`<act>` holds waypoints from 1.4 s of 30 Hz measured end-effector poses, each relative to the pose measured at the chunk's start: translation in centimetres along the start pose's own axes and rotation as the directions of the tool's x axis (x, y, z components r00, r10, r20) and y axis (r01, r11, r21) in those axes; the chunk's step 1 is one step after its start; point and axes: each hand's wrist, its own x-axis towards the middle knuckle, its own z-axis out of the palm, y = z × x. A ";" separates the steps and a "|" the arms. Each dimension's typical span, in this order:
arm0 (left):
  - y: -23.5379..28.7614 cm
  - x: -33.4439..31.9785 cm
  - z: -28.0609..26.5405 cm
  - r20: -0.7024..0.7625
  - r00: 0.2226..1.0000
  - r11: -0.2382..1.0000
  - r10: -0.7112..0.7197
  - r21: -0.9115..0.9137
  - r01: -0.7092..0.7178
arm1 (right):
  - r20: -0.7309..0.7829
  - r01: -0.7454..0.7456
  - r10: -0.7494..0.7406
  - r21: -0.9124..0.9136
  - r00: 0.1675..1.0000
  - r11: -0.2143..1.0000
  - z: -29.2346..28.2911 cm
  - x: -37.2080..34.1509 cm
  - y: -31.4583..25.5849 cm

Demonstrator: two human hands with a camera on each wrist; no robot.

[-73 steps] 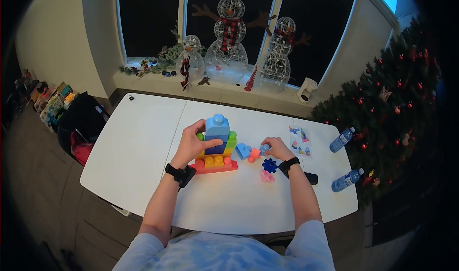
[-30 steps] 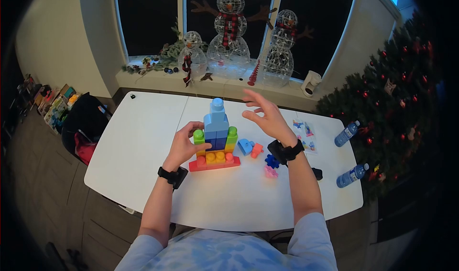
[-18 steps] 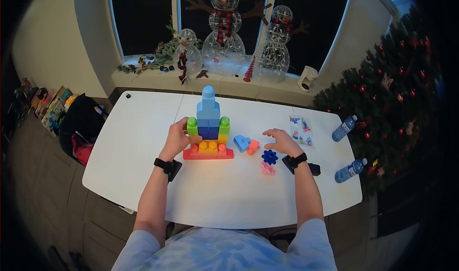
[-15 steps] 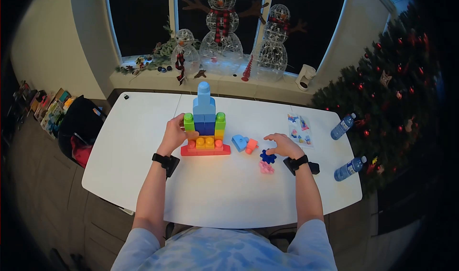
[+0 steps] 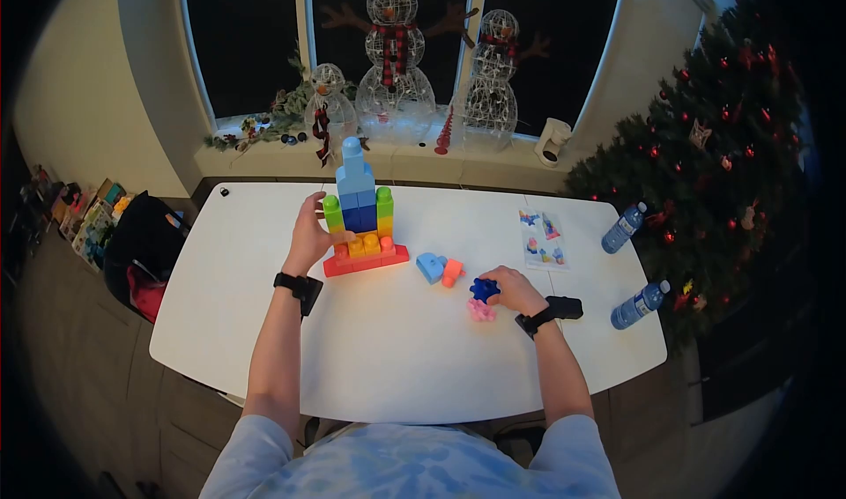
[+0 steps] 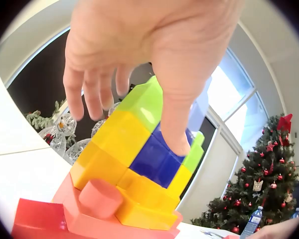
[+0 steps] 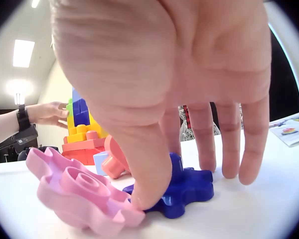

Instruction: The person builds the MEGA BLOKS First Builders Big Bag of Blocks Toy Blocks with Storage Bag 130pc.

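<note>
A tower of toy building blocks (image 5: 359,216) stands on the table, with a red base, yellow, green and dark blue blocks, and light blue blocks on top. At its left side is my left hand (image 5: 307,236), thumb over the front of the dark blue blocks and the other fingers loosely straight past the side. My right hand (image 5: 516,289) pinches a dark blue gear (image 7: 182,191) between thumb and index finger, low over the table. A pink gear (image 7: 82,191) lies beside it, partly overlapped by the thumb. A light blue block (image 5: 430,267) and a coral piece (image 5: 452,273) lie between tower and gears.
A picture sheet (image 5: 544,239) lies at the right back of the white table (image 5: 397,358). Two water bottles (image 5: 624,228) stand near the right edge, and a black object (image 5: 565,308) is behind the right wrist. A decorated tree (image 5: 696,164) is beyond.
My right hand set a light blue block atop the tower, then came down to the gears and took hold of the dark blue one. My left hand stays at the tower.
</note>
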 end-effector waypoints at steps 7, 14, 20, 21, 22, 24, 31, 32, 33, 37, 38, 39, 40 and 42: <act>8.6 -5.2 5.8 -0.099 0.944 0.947 0.313 0.100 -0.304 | -0.078 0.007 -0.003 0.061 0.997 0.998 1.0 0.1 0.4; 2.6 -4.1 16.5 0.342 0.866 0.894 0.364 0.132 -0.428 | -0.138 0.125 -0.134 -0.070 0.981 0.990 1.6 -0.7 0.1; 3.6 -6.0 14.2 0.504 0.862 0.946 0.056 0.250 -0.207 | -0.145 0.059 -0.061 -0.022 0.988 0.998 1.0 -1.0 -0.1; 3.8 -6.3 13.8 0.506 0.862 0.955 0.022 0.246 -0.168 | -0.164 0.001 -0.003 -0.013 0.986 1.000 0.5 -1.2 -0.3; 3.8 -6.6 13.4 0.507 0.862 0.962 -0.010 0.240 -0.130 | -0.183 -0.057 0.055 -0.005 0.982 0.998 0.1 -1.4 -0.6; 3.8 -6.9 12.8 0.516 0.856 0.970 -0.035 0.224 -0.095 | -0.276 -0.012 0.014 0.009 0.961 1.000 -0.3 -1.4 -1.0; 3.8 -9.1 12.5 0.498 0.867 0.985 -0.029 0.161 -0.060 | -0.212 0.178 -0.062 0.593 0.975 0.785 -0.9 -2.5 -9.0; 4.2 -9.3 12.2 0.505 0.863 0.986 -0.032 0.157 -0.055 | -0.206 0.168 -0.053 0.595 0.977 0.786 -0.5 -2.5 -9.5; 4.5 -9.6 11.8 0.500 0.861 0.991 -0.093 0.131 0.031 | -0.214 0.184 -0.077 0.544 0.974 0.819 -0.1 -2.5 -10.2; 5.2 -10.8 9.8 0.457 0.869 0.961 -0.187 -0.097 0.257 | -0.258 0.228 -0.102 0.524 0.961 0.821 1.3 -2.2 -12.0; 5.1 -11.1 9.3 0.429 0.885 0.910 -0.182 -0.266 0.317 | -0.297 0.258 -0.105 0.543 0.949 0.799 1.7 -2.1 -12.5; 4.9 -11.3 8.7 0.454 0.872 0.907 -0.183 -0.264 0.328 | -0.294 0.260 -0.105 0.559 0.950 0.788 1.9 -2.1 -13.2; 5.3 -11.6 8.0 0.451 0.872 0.905 -0.189 -0.266 0.333 | -0.287 0.259 -0.109 0.559 0.952 0.788 2.3 -2.1 -13.8; 6.4 -12.0 6.7 0.471 0.857 0.863 -0.208 -0.324 0.387 | -0.357 0.339 -0.167 0.500 0.919 0.797 3.0 -1.9 -14.8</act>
